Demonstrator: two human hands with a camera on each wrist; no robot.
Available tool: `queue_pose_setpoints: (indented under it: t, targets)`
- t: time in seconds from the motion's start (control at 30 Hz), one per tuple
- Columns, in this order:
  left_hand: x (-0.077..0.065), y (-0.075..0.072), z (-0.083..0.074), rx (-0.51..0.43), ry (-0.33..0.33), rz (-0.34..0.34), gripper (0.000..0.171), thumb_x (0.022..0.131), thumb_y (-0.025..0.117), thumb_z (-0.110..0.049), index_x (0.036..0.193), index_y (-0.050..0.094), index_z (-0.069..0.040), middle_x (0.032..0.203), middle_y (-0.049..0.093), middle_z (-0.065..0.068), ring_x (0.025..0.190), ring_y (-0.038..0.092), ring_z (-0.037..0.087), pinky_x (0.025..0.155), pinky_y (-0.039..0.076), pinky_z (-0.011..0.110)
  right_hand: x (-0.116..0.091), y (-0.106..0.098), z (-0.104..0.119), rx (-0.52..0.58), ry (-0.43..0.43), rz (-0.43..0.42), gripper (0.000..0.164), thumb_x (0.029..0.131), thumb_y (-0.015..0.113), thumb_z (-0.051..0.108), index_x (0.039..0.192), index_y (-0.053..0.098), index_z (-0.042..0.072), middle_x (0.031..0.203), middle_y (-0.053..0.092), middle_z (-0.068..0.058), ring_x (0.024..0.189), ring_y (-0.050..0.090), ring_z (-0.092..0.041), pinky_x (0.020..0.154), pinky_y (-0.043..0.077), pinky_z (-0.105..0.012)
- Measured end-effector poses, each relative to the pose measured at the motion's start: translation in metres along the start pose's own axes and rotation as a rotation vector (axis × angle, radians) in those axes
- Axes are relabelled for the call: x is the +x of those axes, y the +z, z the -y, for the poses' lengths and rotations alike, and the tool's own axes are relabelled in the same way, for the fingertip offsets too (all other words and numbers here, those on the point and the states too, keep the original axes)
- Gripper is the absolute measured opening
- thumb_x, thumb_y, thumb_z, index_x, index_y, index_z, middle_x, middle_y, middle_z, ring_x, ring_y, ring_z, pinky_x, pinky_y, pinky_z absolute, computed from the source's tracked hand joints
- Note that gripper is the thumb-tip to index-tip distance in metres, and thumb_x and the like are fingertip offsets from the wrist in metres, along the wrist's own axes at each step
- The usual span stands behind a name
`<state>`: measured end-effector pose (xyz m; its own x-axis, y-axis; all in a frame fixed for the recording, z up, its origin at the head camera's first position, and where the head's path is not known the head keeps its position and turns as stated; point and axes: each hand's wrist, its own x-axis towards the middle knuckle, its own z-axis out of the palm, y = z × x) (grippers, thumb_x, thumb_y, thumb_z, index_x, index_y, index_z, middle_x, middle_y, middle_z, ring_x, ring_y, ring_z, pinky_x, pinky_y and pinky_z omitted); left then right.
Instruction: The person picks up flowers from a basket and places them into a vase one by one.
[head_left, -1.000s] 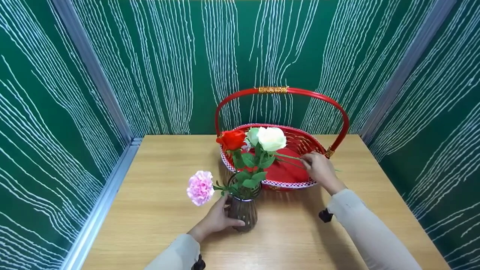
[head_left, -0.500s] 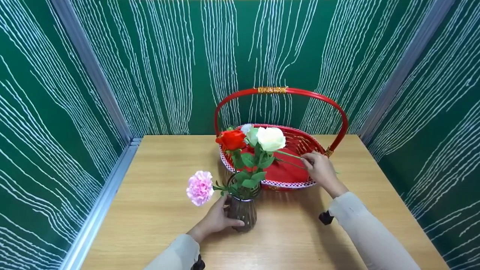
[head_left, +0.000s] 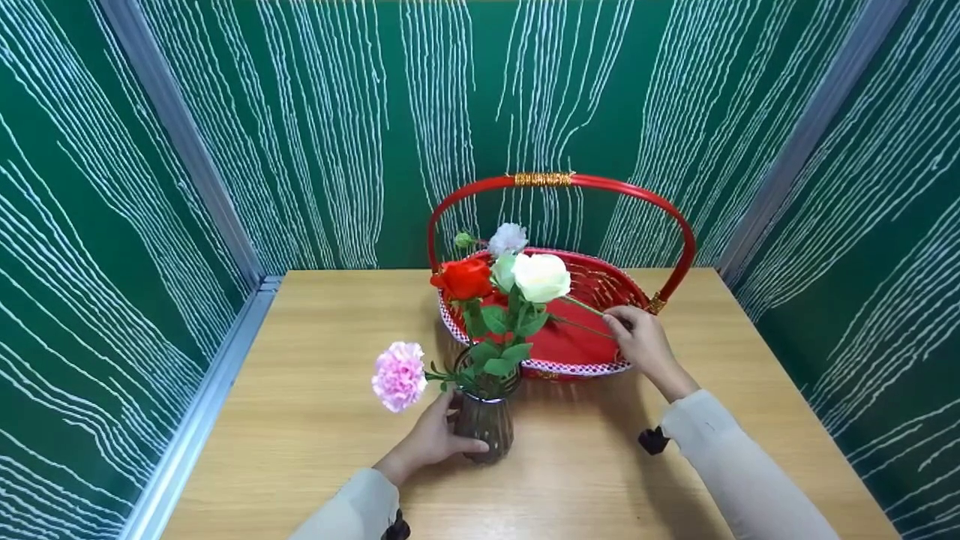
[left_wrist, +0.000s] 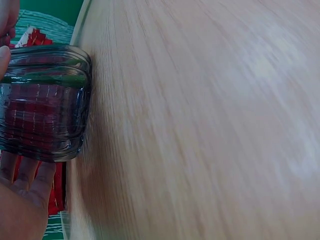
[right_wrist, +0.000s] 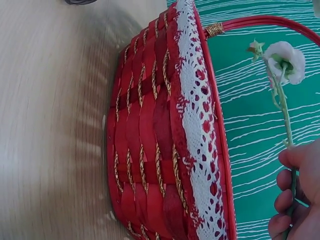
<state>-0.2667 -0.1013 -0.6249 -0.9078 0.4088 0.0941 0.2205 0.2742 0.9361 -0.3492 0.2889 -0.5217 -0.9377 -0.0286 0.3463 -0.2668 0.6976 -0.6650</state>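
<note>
My left hand (head_left: pixel 431 439) grips a ribbed, dark-tinted glass vase (head_left: pixel 484 431) upright on the table, fingers and thumb round its lower body. In the vase are a red rose (head_left: pixel 465 279), a white rose (head_left: pixel 541 277) and a pink carnation (head_left: pixel 400 376) leaning out to the left. Over the right side of the basket, my right hand (head_left: pixel 643 341) pinches the green stem of a pale, ruffled flower (right_wrist: pixel 287 60). That flower has a small green bud (right_wrist: pixel 256 48) beside its head. In the head view, the white rose hides part of the stem.
Behind the vase stands a red woven basket (right_wrist: pixel 145 130) with white lace trim and a tall arched handle (head_left: pixel 630 187). Green panels with white wavy lines wall in the wooden table (head_left: pixel 337 315) at the back and both sides.
The pale flower and its bud have risen from behind the roses to above the basket's back rim. My right hand has shifted only slightly; the left hand and vase stay put.
</note>
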Motion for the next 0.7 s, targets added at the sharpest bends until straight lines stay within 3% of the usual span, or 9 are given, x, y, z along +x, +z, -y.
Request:
queue_pose_setpoints:
  t: [0.4,0.53,0.7]
  targets:
    - [0.000,0.000,0.000,0.012,-0.003,0.000,0.102,0.078,0.100,-0.016,0.160,0.040,-0.005,0.140,0.062,0.018,0.139,0.058,0.038,0.122,0.050,0.057,-0.006,0.004,0.000,0.164,-0.073,-0.062,0.013,0.106,0.068,0.006,0.108,0.079,-0.001,0.082,0.066,-0.009,0.071,0.052,-0.007,0.062,0.043,-0.016]
    - [0.000,0.000,0.000,0.022,0.005,0.002,0.104,0.079,0.100,-0.018,0.162,0.039,-0.005,0.140,0.062,0.017,0.138,0.058,0.038,0.121,0.051,0.056,-0.008,0.007,0.003,0.254,-0.115,-0.094,0.010,0.104,0.070,0.000,0.104,0.080,0.000,0.080,0.066,-0.013,0.069,0.051,-0.005,0.060,0.042,-0.014]
    - [0.001,0.000,0.001,0.032,0.008,0.002,0.105,0.079,0.100,-0.021,0.163,0.038,-0.007,0.141,0.062,0.017,0.138,0.058,0.036,0.121,0.051,0.056,-0.018,0.002,0.033,0.326,-0.116,-0.132,0.010,0.102,0.067,-0.009,0.103,0.077,-0.008,0.081,0.063,-0.025,0.070,0.048,-0.003,0.061,0.039,-0.012]
